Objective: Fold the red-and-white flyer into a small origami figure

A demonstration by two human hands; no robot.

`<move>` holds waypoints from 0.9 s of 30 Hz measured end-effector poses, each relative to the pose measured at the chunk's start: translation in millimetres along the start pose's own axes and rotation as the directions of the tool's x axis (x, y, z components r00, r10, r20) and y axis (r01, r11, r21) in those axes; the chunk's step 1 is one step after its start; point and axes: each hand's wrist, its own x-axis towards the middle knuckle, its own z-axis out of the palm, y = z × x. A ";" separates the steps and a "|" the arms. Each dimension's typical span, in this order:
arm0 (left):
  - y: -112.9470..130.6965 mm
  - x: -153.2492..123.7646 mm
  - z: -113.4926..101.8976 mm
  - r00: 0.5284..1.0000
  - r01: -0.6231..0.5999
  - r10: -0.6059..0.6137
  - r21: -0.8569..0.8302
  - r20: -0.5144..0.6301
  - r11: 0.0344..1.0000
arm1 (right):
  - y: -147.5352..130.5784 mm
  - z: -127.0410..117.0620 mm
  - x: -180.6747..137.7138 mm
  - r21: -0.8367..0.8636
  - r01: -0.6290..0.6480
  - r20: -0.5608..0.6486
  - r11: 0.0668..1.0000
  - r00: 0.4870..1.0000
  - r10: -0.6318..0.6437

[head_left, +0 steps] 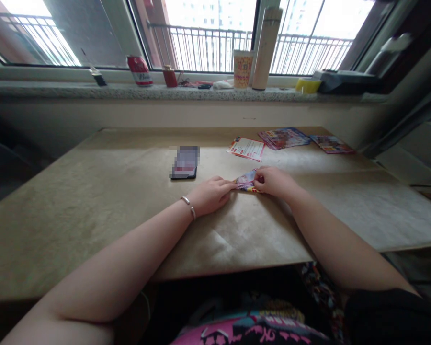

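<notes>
A small folded piece of printed paper [246, 181], colourful with purple and yellow, lies on the table between my hands. My left hand [213, 194], with a silver bangle at the wrist, rests on the tabletop and holds the paper's left tip under its closed-together fingers. At the right end, my right hand [273, 181] pinches the paper between thumb and curled fingers. Part of the paper is hidden under both hands. Beyond my left hand lies a phone [186, 162], its screen blurred out.
Behind the hands lie a white printed card [246, 148], a stack of colourful leaflets [283, 138] and another leaflet pile [332, 143]. The windowsill [201, 94] carries a red can [140, 71], a paper cup [242, 69], a tall flask [267, 50] and a yellow sponge-like block [308, 86].
</notes>
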 end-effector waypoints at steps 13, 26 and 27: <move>-2.5 -2.7 -8.6 1.000 -0.016 0.016 0.043 0.010 0.999 | 9.8 5.7 5.0 0.018 0.012 -0.005 1.000 1.000 -0.012; -8.2 -2.3 0.5 0.998 -0.055 0.055 -0.009 0.011 0.998 | -9.5 -1.0 -0.2 -0.111 0.342 -0.114 0.933 0.928 -0.354; -8.1 -2.3 0.4 0.998 -0.056 0.056 -0.011 0.010 0.998 | -13.1 0.7 -0.5 -0.107 0.367 -0.105 0.924 0.920 -0.377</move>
